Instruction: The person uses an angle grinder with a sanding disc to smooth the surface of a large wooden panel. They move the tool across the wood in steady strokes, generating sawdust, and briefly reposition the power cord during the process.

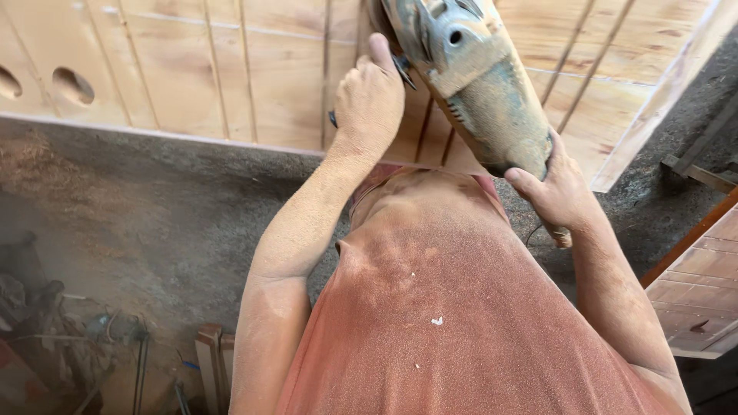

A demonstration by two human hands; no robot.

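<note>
Dust coats the angle grinder [480, 84], a grey, heavy-looking power tool held over the grooved plywood panel [254, 77]. The right hand [557, 192] is closed round the rear of its body, just below the motor housing; the left hand [369, 96] is wrapped round something beside the head (probably the side handle, mostly hidden). Stiff and likely weighty, it seems best held at both ends like this.

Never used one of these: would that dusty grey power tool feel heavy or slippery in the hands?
Probably heavy: the grinder has a bulky metal head, and both the left hand and right hand hold it. Its dust coating may make it slippery.
</note>
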